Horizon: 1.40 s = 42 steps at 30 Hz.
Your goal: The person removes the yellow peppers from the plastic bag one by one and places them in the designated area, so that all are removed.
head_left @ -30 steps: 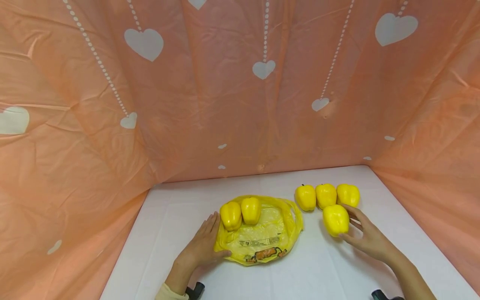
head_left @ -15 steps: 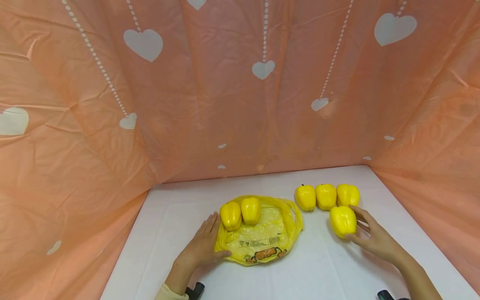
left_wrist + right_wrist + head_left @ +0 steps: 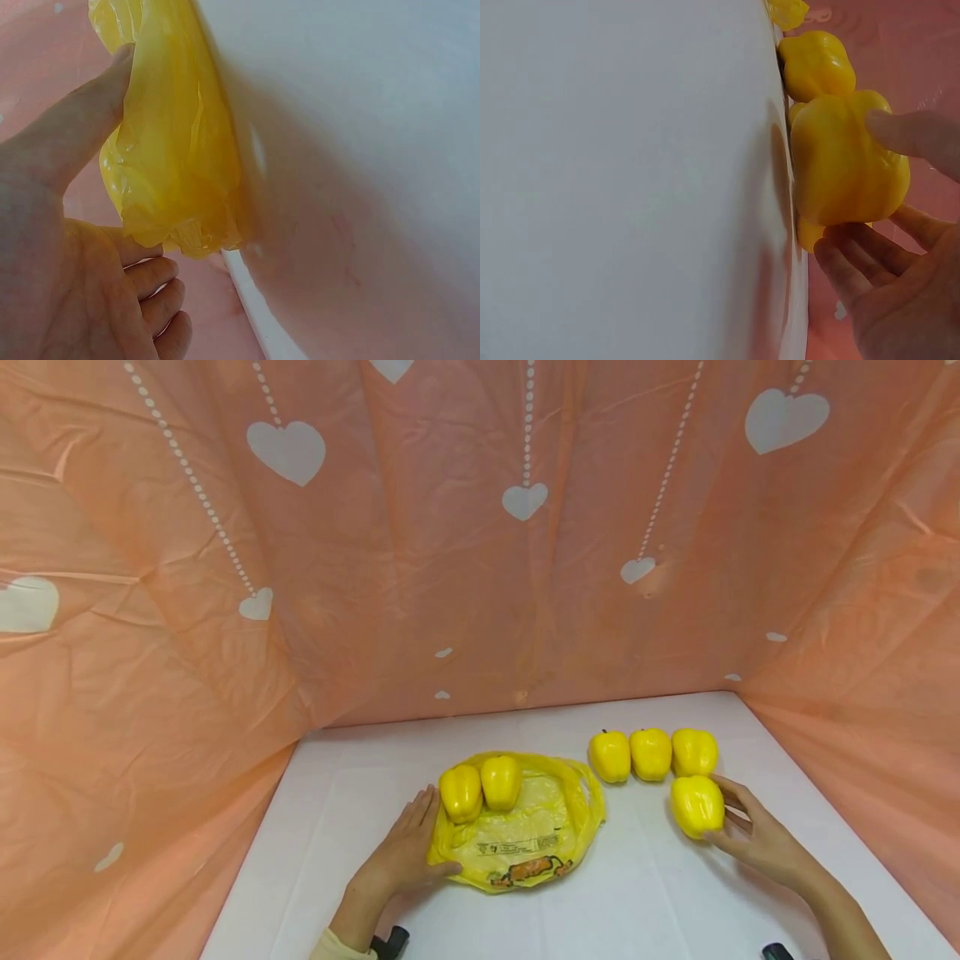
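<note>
My right hand [image 3: 757, 839] holds a yellow bell pepper [image 3: 697, 807] between thumb and fingers, in front of the row of peppers. In the right wrist view the thumb lies on the top of this held pepper [image 3: 847, 161] and the fingers are under it. A yellow plastic bag [image 3: 517, 839] lies mid-table with its mouth spread wide and a printed patch inside. Two yellow bell peppers, one at the left [image 3: 461, 793] and one beside it [image 3: 501, 782], sit in its back left part. My left hand [image 3: 408, 843] rests against the bag's left side, fingers straight, thumb at the front rim.
Three more yellow bell peppers stand in a row at the back right: a left one [image 3: 610, 756], a middle one [image 3: 651, 754] and a right one [image 3: 694, 752]. The white table [image 3: 360, 760] is walled by an orange curtain [image 3: 450, 568] with white hearts.
My right hand has moved right and slightly toward the front with the pepper, away from the bag. The left hand, the bag and the other peppers stay where they were.
</note>
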Motion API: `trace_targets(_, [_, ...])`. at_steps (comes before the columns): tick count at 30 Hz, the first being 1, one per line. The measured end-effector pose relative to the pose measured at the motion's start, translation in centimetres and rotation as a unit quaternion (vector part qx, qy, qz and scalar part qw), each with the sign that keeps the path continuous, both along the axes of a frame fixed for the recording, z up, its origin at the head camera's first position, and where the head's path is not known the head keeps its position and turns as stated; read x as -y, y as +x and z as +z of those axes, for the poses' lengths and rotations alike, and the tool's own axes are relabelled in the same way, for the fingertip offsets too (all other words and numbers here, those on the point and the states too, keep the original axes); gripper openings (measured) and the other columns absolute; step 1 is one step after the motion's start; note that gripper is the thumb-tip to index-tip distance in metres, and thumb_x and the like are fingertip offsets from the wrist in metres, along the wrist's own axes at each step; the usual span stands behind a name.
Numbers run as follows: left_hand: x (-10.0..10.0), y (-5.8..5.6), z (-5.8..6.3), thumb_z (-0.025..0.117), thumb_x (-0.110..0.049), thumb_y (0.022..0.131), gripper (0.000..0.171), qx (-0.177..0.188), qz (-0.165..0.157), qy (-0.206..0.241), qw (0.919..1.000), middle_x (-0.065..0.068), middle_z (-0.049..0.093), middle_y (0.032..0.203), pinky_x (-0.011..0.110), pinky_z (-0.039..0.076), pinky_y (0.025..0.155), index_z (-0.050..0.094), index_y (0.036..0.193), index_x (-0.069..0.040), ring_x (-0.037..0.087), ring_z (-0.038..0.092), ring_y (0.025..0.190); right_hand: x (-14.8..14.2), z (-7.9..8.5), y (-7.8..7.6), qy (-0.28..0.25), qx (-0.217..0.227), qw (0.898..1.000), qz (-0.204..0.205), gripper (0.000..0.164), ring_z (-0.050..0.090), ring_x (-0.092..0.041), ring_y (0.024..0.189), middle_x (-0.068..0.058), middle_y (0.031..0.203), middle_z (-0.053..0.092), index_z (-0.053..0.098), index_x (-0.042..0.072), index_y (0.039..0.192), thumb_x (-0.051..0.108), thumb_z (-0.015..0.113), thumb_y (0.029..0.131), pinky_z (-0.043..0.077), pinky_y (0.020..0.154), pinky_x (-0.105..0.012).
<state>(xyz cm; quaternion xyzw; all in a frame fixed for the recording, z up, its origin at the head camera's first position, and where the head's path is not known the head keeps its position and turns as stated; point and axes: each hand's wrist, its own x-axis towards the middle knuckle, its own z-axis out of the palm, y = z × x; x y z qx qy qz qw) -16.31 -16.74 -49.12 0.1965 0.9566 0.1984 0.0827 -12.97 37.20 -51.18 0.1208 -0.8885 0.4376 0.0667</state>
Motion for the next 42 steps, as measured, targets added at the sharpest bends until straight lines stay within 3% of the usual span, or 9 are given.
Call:
trace_targets(11, [-0.1, 0.0, 0.3, 0.089, -0.048, 0.086, 0.121, 0.002, 0.001, 0.006, 1.0, 0.029, 0.014, 0.176, 0.055, 0.017, 0.134, 0.02, 0.166, 0.012, 0.042, 0.017, 0.164, -0.8, -0.3, 0.0, 0.02, 0.023, 0.999, -0.019, 0.09, 0.031, 0.025, 0.118, -0.035, 0.152, 0.044, 0.031, -0.005, 0.16, 0.012, 0.086, 0.091, 0.035, 0.095, 0.005])
trace_targets(18, [0.0, 0.0, 0.3, 0.089, -0.047, 0.086, 0.121, 0.002, -0.001, 0.006, 1.0, 0.029, 0.014, 0.176, 0.055, 0.016, 0.135, 0.02, 0.166, 0.012, 0.042, 0.017, 0.164, -1.3, -0.2, -0.1, 0.018, 0.04, 0.999, -0.019, 0.091, 0.041, 0.012, 0.122, -0.034, 0.152, 0.043, 0.03, -0.004, 0.161, 0.012, 0.086, 0.091, 0.038, 0.095, 0.004])
trace_targets(22, [0.0, 0.0, 0.2, 0.089, -0.047, 0.086, 0.121, 0.0, -0.002, 0.005, 1.0, 0.029, 0.014, 0.176, 0.055, 0.016, 0.135, 0.02, 0.165, 0.012, 0.042, 0.017, 0.164, -1.7, -0.1, -0.1, 0.022, 0.043, 0.999, -0.016, 0.091, 0.049, -0.01, 0.13, -0.034, 0.154, 0.042, 0.029, -0.003, 0.162, 0.012, 0.085, 0.092, 0.038, 0.094, 0.004])
trace_targets(25, [0.0, -0.1, 0.1, 0.089, -0.048, 0.086, 0.122, -0.002, -0.002, 0.004, 1.0, 0.029, 0.015, 0.176, 0.055, 0.017, 0.135, 0.02, 0.166, 0.012, 0.042, 0.018, 0.164, -1.9, -0.2, -0.1, 0.015, 0.04, 0.999, -0.01, 0.091, 0.048, -0.003, 0.13, -0.034, 0.154, 0.04, 0.028, -0.003, 0.162, 0.009, 0.085, 0.092, 0.037, 0.094, 0.005])
trace_targets(27, [0.0, -0.1, 0.1, 0.09, -0.048, 0.085, 0.122, -0.003, -0.002, 0.004, 1.0, 0.029, 0.015, 0.176, 0.055, 0.017, 0.134, 0.02, 0.166, 0.012, 0.042, 0.018, 0.164, -2.1, -0.3, -0.2, 0.008, 0.033, 0.999, -0.004, 0.091, 0.039, 0.016, 0.123, -0.035, 0.154, 0.04, 0.029, -0.004, 0.162, 0.007, 0.085, 0.091, 0.037, 0.095, 0.005])
trace_targets(29, [0.0, -0.2, 0.1, 0.089, -0.048, 0.085, 0.122, -0.002, -0.003, 0.003, 1.0, 0.029, 0.014, 0.176, 0.055, 0.017, 0.134, 0.019, 0.166, 0.012, 0.042, 0.018, 0.164, -2.2, -0.3, -0.2, 0.002, 0.027, 1.0, 0.001, 0.09, 0.03, 0.026, 0.118, -0.035, 0.153, 0.039, 0.029, -0.006, 0.161, 0.006, 0.085, 0.091, 0.037, 0.095, 0.005])
trace_targets(42, [-0.1, -0.1, 0.3, 0.089, -0.046, 0.087, 0.12, 0.002, -0.005, 0.005, 1.0, 0.029, 0.014, 0.176, 0.055, 0.016, 0.135, 0.019, 0.166, 0.012, 0.042, 0.017, 0.164, -2.4, -0.2, -0.3, -0.008, 0.008, 1.0, 0.012, 0.088, 0.031, 0.028, 0.119, -0.037, 0.153, 0.039, 0.03, -0.009, 0.159, 0.002, 0.083, 0.09, 0.036, 0.096, 0.005])
